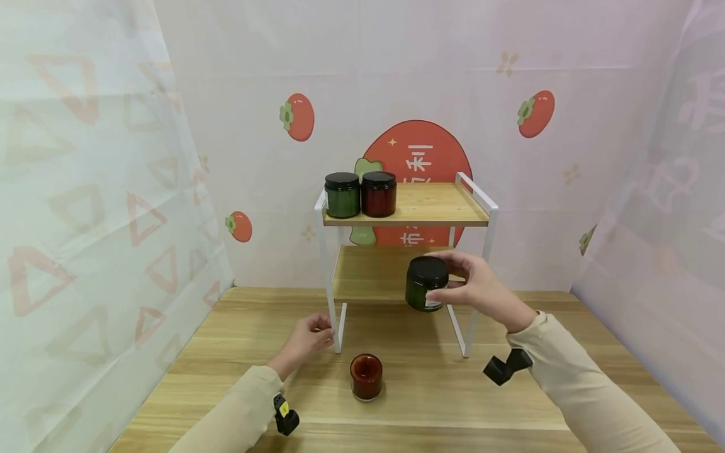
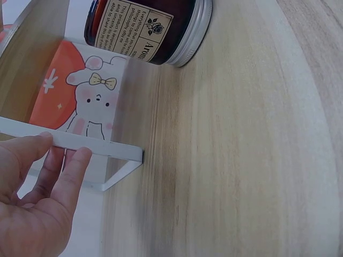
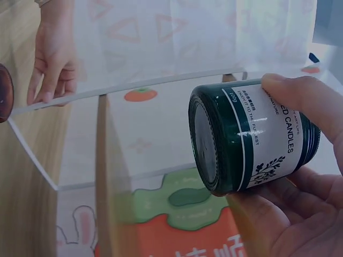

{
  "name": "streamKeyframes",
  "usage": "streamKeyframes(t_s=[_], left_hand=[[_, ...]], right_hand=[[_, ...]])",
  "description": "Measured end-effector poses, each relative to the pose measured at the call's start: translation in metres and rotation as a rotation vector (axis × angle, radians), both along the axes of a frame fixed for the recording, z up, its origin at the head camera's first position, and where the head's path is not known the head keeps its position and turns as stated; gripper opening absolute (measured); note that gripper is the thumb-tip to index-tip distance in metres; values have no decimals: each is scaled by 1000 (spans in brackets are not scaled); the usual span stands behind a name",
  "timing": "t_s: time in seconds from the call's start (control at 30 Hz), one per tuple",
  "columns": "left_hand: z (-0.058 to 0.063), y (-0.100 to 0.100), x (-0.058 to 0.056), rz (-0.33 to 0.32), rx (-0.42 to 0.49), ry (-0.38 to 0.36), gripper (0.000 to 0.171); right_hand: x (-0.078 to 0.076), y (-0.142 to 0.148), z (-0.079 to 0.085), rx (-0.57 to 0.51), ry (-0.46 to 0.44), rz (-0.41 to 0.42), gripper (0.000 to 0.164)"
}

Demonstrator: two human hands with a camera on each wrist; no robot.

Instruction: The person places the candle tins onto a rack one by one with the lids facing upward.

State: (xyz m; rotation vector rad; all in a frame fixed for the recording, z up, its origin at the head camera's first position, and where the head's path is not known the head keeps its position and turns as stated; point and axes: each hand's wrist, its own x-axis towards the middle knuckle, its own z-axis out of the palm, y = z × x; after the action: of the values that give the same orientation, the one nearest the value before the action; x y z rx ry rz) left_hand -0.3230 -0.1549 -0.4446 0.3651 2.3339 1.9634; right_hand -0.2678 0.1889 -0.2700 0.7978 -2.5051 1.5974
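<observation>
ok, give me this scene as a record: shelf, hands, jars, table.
shelf: two-tier wooden shelf with white metal frame
right_hand: right hand holds green glass jar with black lid, in front of lower tier
left_hand: left hand at white metal leg; grip unclear
upper_tier: black-lidded green glass jar beside black-lidded dark red glass jar, left end
table: wooden table; reddish-brown glass jar upside down on silver lid

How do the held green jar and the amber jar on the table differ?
The green jar has a black lid on top; the amber jar has a silver lid underneath. The right hand holds the green jar; the amber jar stands on the table. Both carry printed labels.
</observation>
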Motion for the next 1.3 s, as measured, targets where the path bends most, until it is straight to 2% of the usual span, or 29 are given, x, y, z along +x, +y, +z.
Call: streamKeyframes(t_s=[0.3, 0.5, 0.73, 0.97, 1.3], left_hand=[[3, 0, 1, 2, 25, -14, 17], [2, -1, 0, 7, 20, -14, 16], [2, -1, -1, 6, 26, -9, 15], [3, -1, 1, -15, 25, 0, 16], [2, 2, 2, 1, 24, 3, 13]], right_hand=[[-2, -3, 38, 45, 6, -27, 61], [-7, -9, 67, 82, 44, -83, 59], [-17, -11, 96, 42, 61, -161, 57], [-30, -7, 113, 15, 40, -197, 58], [-43, -7, 127, 21, 30, -242, 65]])
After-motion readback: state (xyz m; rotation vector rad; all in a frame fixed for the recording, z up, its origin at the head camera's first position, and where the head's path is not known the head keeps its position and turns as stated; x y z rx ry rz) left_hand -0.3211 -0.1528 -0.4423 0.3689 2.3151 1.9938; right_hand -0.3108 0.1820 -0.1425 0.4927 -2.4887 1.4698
